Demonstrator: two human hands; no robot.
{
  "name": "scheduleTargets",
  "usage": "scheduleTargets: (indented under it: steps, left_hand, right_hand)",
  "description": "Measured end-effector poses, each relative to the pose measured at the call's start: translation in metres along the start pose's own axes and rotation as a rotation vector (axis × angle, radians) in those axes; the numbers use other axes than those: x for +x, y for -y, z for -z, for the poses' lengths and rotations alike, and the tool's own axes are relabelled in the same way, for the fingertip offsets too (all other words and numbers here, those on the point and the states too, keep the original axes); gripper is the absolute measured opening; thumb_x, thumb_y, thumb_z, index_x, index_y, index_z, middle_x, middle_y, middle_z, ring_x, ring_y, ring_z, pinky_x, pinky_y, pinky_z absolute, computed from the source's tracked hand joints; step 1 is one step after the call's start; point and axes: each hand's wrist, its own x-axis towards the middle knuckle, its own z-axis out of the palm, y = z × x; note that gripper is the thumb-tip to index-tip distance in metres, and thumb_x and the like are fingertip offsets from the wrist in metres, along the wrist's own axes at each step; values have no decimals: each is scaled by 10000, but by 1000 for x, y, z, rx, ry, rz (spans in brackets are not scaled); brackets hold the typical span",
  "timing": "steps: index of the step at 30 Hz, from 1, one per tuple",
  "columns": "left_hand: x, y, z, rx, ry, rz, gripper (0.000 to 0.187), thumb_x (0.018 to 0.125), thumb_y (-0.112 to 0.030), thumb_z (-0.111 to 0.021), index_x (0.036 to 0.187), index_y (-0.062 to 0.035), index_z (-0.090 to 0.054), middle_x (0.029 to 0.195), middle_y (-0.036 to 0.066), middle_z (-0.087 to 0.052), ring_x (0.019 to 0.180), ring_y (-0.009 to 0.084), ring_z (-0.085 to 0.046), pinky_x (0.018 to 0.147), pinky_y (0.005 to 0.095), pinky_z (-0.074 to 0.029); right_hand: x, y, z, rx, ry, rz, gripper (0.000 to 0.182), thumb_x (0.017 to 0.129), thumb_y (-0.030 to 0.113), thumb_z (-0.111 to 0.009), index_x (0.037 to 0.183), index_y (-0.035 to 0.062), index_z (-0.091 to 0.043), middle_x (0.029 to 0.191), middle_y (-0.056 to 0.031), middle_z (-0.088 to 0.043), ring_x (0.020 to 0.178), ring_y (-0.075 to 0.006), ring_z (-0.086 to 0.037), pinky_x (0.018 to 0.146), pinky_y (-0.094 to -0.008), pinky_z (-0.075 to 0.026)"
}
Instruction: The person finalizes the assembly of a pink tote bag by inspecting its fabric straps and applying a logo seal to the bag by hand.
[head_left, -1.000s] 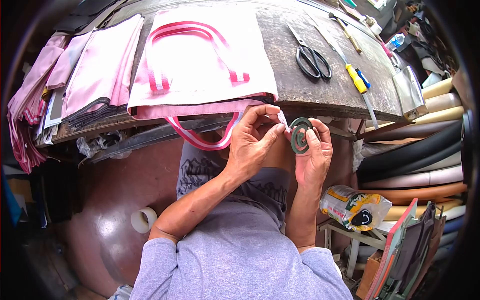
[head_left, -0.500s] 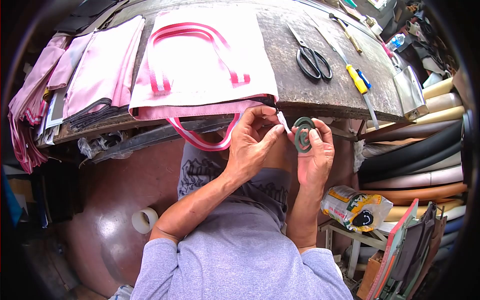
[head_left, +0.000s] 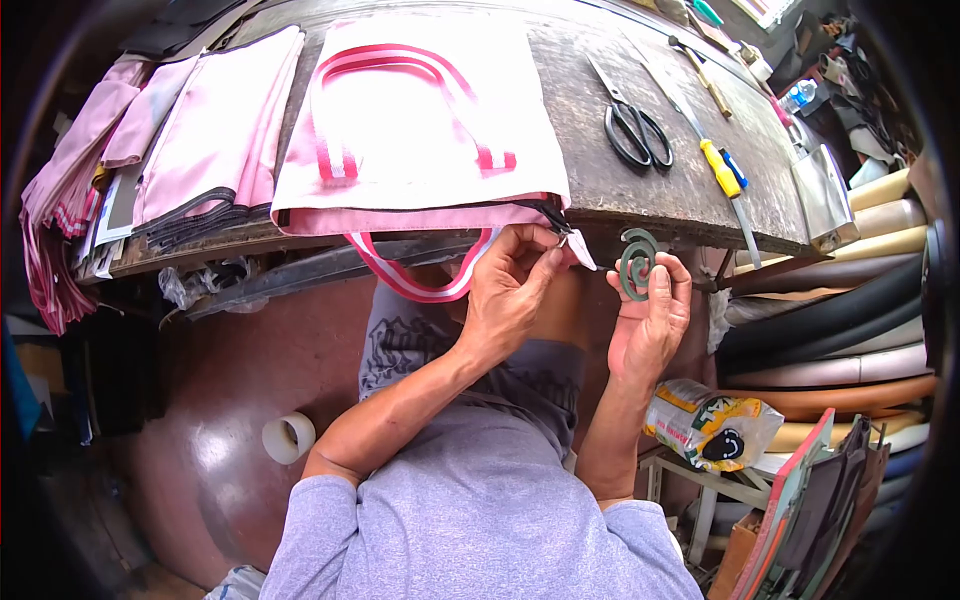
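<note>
A pink and white tote bag (head_left: 430,130) with striped red handles lies on the workbench, its zipped opening edge toward me. At its right corner, my left hand (head_left: 505,295) pinches the zipper's end, where a small pale fabric tab (head_left: 582,250) sticks out past the fingertips. My right hand (head_left: 650,325) grips a green mosquito coil (head_left: 638,266) between thumb and fingers, a short gap to the right of the tab. One striped handle (head_left: 400,281) hangs below the bench edge.
Black-handled scissors (head_left: 636,130), a yellow-handled tool (head_left: 718,168) and a hammer (head_left: 705,78) lie on the workbench (head_left: 590,175). Folded pink pieces (head_left: 215,130) are stacked at left. Material rolls (head_left: 840,310) fill the right side. A tape roll (head_left: 288,438) is on the floor.
My right hand has moved right with the mosquito coil, away from the fabric tab. My left hand still pinches the zipper end. The view has shifted slightly.
</note>
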Motion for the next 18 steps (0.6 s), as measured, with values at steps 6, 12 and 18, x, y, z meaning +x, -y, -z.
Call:
scheduleTargets:
  steps: [6, 12, 18]
  left_hand:
    - [-4, 4, 6, 11, -14, 48, 141, 1003, -43, -578, 1131, 14, -560, 1006, 68, -663, 927, 149, -667, 865, 293, -544]
    - [-13, -5, 7, 43, -55, 52, 199, 985, -61, -611, 1154, 14, -539, 1114, 95, -592, 1016, 152, -615, 912, 291, -508]
    - [-8, 13, 3, 423, -66, -140, 345, 935, 60, -621, 1249, 5, -489, 1119, 80, -552, 1021, 170, -647, 835, 277, -555]
  right_hand:
    - [-2, 1, -6, -28, 1, 72, 227, 1016, 118, -570, 1222, 25, -544, 1048, -79, -633, 946, -195, -671, 794, -396, -619]
    - [-4, -1, -5, -38, 11, 84, 240, 1015, 118, -570, 1235, 25, -538, 1079, -84, -615, 947, -207, -670, 797, -397, -618]
    - [-8, -3, -10, -30, 16, 69, 258, 1008, 121, -585, 1244, 30, -534, 1084, -82, -613, 957, -207, -665, 801, -397, -615]
